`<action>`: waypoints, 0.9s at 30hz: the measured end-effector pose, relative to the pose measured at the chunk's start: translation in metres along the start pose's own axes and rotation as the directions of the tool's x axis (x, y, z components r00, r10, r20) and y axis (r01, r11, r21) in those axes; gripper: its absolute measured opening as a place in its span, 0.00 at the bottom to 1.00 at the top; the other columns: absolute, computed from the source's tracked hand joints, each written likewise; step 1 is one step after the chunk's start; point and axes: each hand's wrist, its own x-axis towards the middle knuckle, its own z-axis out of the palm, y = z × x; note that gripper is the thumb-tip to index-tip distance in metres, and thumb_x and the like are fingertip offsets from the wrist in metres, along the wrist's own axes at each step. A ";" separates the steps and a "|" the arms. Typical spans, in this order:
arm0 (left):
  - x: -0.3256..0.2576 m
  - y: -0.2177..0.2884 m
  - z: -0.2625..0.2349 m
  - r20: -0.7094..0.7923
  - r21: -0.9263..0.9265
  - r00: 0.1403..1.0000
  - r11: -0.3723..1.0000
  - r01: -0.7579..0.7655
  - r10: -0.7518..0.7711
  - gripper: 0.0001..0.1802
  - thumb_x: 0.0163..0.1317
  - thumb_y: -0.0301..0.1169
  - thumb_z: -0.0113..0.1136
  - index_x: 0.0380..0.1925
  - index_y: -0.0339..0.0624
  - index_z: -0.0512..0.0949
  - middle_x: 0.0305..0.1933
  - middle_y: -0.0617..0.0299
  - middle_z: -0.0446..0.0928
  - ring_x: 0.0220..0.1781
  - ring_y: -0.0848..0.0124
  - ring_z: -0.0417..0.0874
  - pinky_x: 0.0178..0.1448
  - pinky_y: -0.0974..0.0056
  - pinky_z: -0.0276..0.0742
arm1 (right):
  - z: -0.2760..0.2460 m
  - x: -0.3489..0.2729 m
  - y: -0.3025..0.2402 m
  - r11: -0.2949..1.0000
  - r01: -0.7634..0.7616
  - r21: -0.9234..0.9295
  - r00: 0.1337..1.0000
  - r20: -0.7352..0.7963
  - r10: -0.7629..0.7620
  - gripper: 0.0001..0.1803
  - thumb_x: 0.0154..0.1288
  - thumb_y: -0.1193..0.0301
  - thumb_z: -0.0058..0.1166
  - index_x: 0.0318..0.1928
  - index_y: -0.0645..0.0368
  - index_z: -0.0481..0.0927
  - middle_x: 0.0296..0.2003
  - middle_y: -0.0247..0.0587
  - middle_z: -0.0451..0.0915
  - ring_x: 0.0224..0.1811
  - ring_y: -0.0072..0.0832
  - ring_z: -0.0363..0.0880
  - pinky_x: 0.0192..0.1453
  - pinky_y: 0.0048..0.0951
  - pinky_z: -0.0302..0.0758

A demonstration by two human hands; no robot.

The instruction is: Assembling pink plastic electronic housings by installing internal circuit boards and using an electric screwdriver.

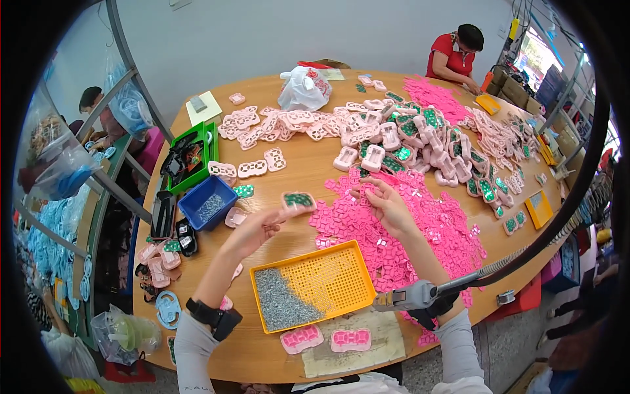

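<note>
My left hand (262,224) is closed on a pale pink plastic shell (287,211) with a green circuit board (300,199) inside, held over the table left of the bright pink heap. My right hand (388,209) reaches over the heap of small bright pink plastic pieces (420,253), its fingers curled together at the heap's far-left part. What those fingertips hold, if anything, is too small to make out. Between my forearms lies a yellow perforated tray (366,279) with small grey screws (279,302) heaped at its left. Two shells with bright pink inserts (351,340) lie nearest me.
A grey tool head (403,297) on a black arm crosses before my right wrist. Left stand a blue bin (190,213) of small metal parts and a green tray (213,148). Pale shells with boards (420,141) pile up behind. A person in red (453,59) works at the far right.
</note>
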 end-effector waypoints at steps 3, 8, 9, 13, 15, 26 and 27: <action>-0.017 -0.017 0.039 0.055 0.221 0.988 0.964 -0.150 0.141 0.26 0.62 0.31 0.60 0.59 0.38 0.68 0.47 0.58 0.76 0.48 0.76 0.76 0.51 0.73 0.72 | -0.001 -0.004 0.001 1.000 0.004 0.026 1.000 -0.001 -0.004 0.14 0.69 0.78 0.45 0.54 0.58 0.69 0.47 0.39 0.78 0.50 0.25 0.78 0.50 0.20 0.74; -0.025 -0.033 0.091 -0.019 0.384 0.880 0.816 -0.432 0.475 0.38 0.56 0.22 0.63 0.65 0.41 0.58 0.59 0.51 0.66 0.58 0.68 0.72 0.60 0.66 0.71 | 0.012 -0.014 -0.013 0.995 -0.001 -0.096 1.000 -0.002 0.001 0.14 0.66 0.73 0.54 0.51 0.56 0.72 0.39 0.31 0.79 0.42 0.16 0.77 0.45 0.17 0.75; -0.025 -0.036 0.098 -0.026 0.387 0.845 0.785 -0.484 0.534 0.37 0.57 0.22 0.62 0.66 0.42 0.57 0.56 0.53 0.67 0.55 0.69 0.74 0.58 0.67 0.73 | 0.020 -0.017 -0.017 0.995 -0.004 -0.096 1.000 0.000 0.004 0.14 0.66 0.73 0.54 0.51 0.56 0.72 0.39 0.31 0.79 0.42 0.16 0.77 0.45 0.17 0.75; -0.020 -0.048 0.119 -0.048 0.402 0.808 0.751 -0.523 0.588 0.39 0.57 0.19 0.60 0.67 0.44 0.53 0.58 0.53 0.64 0.57 0.69 0.72 0.58 0.67 0.73 | 0.038 -0.023 -0.023 0.992 0.014 -0.127 1.000 0.011 -0.013 0.11 0.65 0.74 0.55 0.48 0.60 0.75 0.37 0.31 0.78 0.42 0.17 0.77 0.46 0.19 0.75; -0.012 -0.058 0.118 0.034 0.479 0.741 0.640 -0.601 0.670 0.39 0.58 0.18 0.58 0.67 0.45 0.52 0.56 0.55 0.65 0.53 0.72 0.74 0.53 0.69 0.77 | 0.043 -0.022 -0.020 0.988 0.032 -0.154 0.999 0.042 -0.026 0.10 0.66 0.75 0.54 0.47 0.62 0.76 0.37 0.31 0.77 0.42 0.17 0.77 0.47 0.20 0.75; -0.027 -0.052 0.136 0.002 0.199 0.879 0.861 -0.468 0.477 0.35 0.62 0.19 0.54 0.67 0.43 0.52 0.57 0.57 0.65 0.53 0.71 0.76 0.53 0.70 0.78 | 0.054 -0.024 -0.010 0.850 0.201 -0.486 0.977 0.166 -0.136 0.11 0.63 0.77 0.55 0.47 0.63 0.76 0.39 0.38 0.76 0.39 0.22 0.80 0.40 0.24 0.78; -0.028 -0.051 0.141 -0.080 0.132 0.891 0.890 -0.436 0.448 0.34 0.62 0.19 0.54 0.66 0.41 0.53 0.58 0.57 0.65 0.53 0.72 0.76 0.53 0.70 0.77 | 0.054 -0.025 -0.011 0.959 0.136 -0.247 0.990 0.012 -0.137 0.13 0.64 0.77 0.55 0.48 0.63 0.74 0.41 0.38 0.76 0.39 0.21 0.80 0.39 0.23 0.79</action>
